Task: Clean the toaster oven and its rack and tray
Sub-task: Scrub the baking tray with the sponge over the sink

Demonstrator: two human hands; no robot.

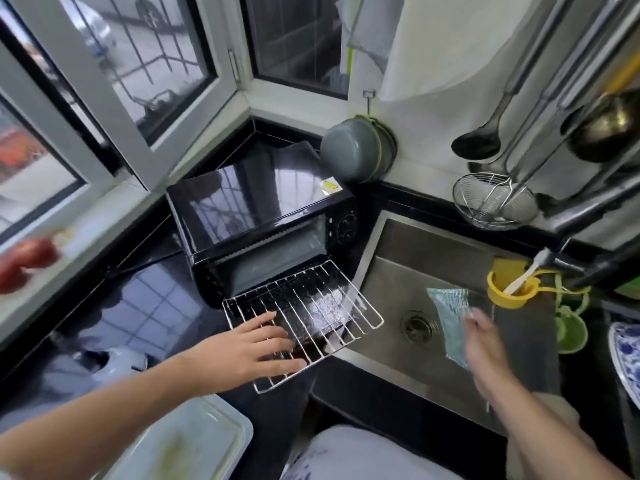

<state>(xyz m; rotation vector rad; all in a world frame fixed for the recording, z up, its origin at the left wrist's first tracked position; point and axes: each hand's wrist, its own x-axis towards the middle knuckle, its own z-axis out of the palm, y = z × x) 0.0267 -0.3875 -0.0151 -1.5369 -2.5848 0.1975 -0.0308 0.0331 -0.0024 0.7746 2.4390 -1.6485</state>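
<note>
Toaster oven sits open on the table; its rack lies on the door under the flat left hand. Right hand grips a cloth over the sink. The tray looks dirty, so cleaning seems barely begun.

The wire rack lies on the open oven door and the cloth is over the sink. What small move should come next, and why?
Probably lift the wire rack toward the sink. The left hand lies flat on the rack, which rests on the open door of the toaster oven, while the right hand holds the cloth over the basin, so the rack could be wiped there.
</note>
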